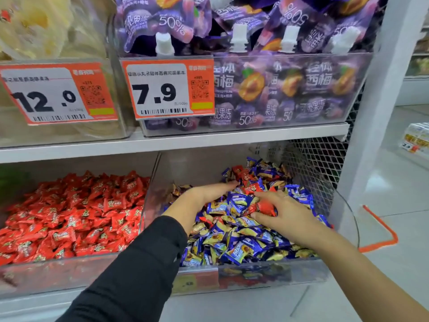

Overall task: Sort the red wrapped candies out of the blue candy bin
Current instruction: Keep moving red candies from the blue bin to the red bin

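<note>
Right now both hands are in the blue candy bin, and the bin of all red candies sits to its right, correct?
Not quite. The head view shows both hands, left and right, in the blue candy bin, but the red candies bin sits to its left.

Both hands reach into the blue candy bin [346, 219], a clear tub heaped with blue-and-yellow wrapped candies [234, 242]. The right hand [282, 211] pinches a red wrapped candy [267, 209] near the heap's middle. The left hand [204, 194], in a black sleeve [139, 270], lies flat just left of it, fingers extended toward more red candies [246, 176] at the back. Left of this bin sits a tub of red candies [69, 217].
</note>
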Demonstrator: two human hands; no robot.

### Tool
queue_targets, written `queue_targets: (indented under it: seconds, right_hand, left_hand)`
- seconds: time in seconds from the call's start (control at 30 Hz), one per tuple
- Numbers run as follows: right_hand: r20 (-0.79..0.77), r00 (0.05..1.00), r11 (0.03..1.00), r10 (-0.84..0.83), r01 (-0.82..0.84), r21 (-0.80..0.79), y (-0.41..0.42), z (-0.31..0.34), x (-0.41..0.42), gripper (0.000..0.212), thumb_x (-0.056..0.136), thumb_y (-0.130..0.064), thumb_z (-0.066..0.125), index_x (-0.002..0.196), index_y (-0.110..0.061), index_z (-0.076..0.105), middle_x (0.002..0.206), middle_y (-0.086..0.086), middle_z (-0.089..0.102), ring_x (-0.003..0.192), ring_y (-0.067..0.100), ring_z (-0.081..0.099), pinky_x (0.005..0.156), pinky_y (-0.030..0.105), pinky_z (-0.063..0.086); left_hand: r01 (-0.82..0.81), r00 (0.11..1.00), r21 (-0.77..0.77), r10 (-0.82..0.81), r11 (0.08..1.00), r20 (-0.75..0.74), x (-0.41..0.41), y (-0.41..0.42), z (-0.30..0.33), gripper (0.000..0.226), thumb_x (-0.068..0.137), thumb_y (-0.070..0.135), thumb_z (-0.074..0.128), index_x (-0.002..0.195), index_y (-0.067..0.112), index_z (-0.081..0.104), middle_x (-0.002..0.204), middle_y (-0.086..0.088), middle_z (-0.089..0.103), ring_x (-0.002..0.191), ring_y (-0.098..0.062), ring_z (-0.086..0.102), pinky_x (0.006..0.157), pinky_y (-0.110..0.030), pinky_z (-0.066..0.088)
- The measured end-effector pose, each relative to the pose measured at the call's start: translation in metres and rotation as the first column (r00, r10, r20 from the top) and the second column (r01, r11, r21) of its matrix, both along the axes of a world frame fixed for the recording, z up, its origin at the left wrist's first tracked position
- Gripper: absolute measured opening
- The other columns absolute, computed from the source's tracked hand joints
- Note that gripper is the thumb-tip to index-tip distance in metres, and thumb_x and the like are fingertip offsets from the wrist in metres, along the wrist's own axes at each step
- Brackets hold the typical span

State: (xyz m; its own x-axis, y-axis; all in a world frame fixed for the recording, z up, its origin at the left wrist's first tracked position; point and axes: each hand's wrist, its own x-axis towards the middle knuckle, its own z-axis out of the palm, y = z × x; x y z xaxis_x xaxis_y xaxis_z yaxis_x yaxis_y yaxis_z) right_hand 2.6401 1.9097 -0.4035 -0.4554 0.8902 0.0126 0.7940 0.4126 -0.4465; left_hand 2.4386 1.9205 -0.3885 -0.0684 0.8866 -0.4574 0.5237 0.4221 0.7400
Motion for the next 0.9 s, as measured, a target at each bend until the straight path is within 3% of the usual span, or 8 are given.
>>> queue_targets:
  seconds: [0.1,0.2,0.3,0.37,0.43,0.57,0.73,0.9]
  right_hand:
    - [0.004,1.0,1.0,0.001,-0.001,-0.014,-0.003,0.004,-0.003,0.066,0.085,-0.061,0.054,0.145,-0.044,0.03,0.153,-0.003,0.031,0.143,0.018,0.024,0.11,0.037,0.029]
    - [0.014,1.0,1.0,-0.009,0.009,-0.01,-0.009,0.011,-0.004,0.068,0.087,-0.055,0.057,0.147,-0.039,0.028,0.154,-0.001,0.031,0.143,0.019,0.024,0.112,0.038,0.028]
    - [-0.013,1.0,0.998,-0.022,0.022,-0.058,-0.016,0.021,-0.01,0.075,0.087,-0.033,0.064,0.15,-0.028,0.024,0.15,0.005,0.036,0.132,0.021,0.039,0.095,0.03,0.038]
    - [-0.014,1.0,0.998,-0.007,0.006,-0.066,-0.016,0.025,-0.013,0.079,0.084,-0.022,0.067,0.15,-0.024,0.023,0.141,0.006,0.045,0.105,0.017,0.053,0.076,0.027,0.04]
    - [0.007,1.0,0.998,0.002,-0.001,-0.067,-0.019,0.029,-0.012,0.081,0.083,-0.02,0.068,0.151,-0.024,0.024,0.141,0.005,0.045,0.093,0.015,0.055,0.074,0.027,0.042]
    - [-0.003,0.999,0.997,-0.039,0.038,-0.064,-0.025,0.039,0.005,0.065,0.086,-0.029,0.066,0.145,-0.024,0.038,0.147,0.002,0.043,0.127,0.018,0.047,0.099,0.03,0.041]
    - [-0.149,0.988,0.989,-0.03,0.007,-0.148,-0.027,0.052,0.018,0.05,0.084,-0.025,0.073,0.131,-0.024,0.056,0.134,-0.002,0.056,0.12,0.012,0.053,0.1,0.028,0.042]
    - [-0.207,0.978,0.967,-0.018,-0.036,-0.254,-0.021,0.059,0.009,0.057,0.078,-0.002,0.074,0.128,-0.023,0.058,0.125,0.004,0.061,0.111,0.014,0.059,0.094,0.031,0.049]
  left_hand:
    - [-0.08,0.992,-0.03,0.083,0.996,0.099,-0.002,-0.009,0.002,0.073,0.088,0.066,0.046,0.148,0.028,0.031,0.159,0.0,0.017,0.145,-0.023,0.017,0.116,-0.042,0.014]
    - [-0.117,0.957,-0.046,0.125,0.992,0.263,-0.008,-0.014,0.004,0.072,0.071,0.07,0.066,0.128,0.026,0.06,0.14,-0.003,0.052,0.127,-0.023,0.05,0.112,-0.045,0.034]
    - [-0.104,0.918,0.046,0.078,0.993,0.389,0.001,-0.025,0.021,0.044,0.09,0.049,0.058,0.114,0.014,0.068,0.116,-0.01,0.068,0.1,-0.022,0.066,0.095,-0.037,0.051]
    - [-0.083,0.949,0.147,0.033,0.986,0.313,0.01,-0.031,0.028,0.043,0.093,0.049,0.051,0.113,0.014,0.067,0.122,-0.009,0.065,0.104,-0.02,0.062,0.093,-0.032,0.05]
    - [-0.018,0.982,0.238,-0.027,0.971,0.186,0.02,-0.044,0.035,0.051,0.094,0.056,0.044,0.123,0.019,0.062,0.136,-0.002,0.054,0.121,-0.019,0.052,0.106,-0.036,0.04]
    - [0.086,0.985,0.282,-0.124,0.956,0.119,0.021,-0.06,0.029,0.058,0.096,0.06,0.032,0.142,0.027,0.044,0.147,0.011,0.038,0.136,-0.013,0.035,0.111,-0.033,0.023]
    - [0.057,0.968,0.335,-0.135,0.941,0.213,0.004,-0.077,0.026,0.042,0.1,0.05,0.029,0.135,0.035,0.047,0.129,0.018,0.057,0.126,-0.004,0.038,0.112,-0.038,0.019]
    - [0.103,0.982,0.413,-0.159,0.905,0.104,-0.01,-0.089,0.026,0.032,0.097,0.019,0.048,0.127,0.027,0.059,0.129,0.012,0.058,0.124,-0.007,0.048,0.097,-0.023,0.031]
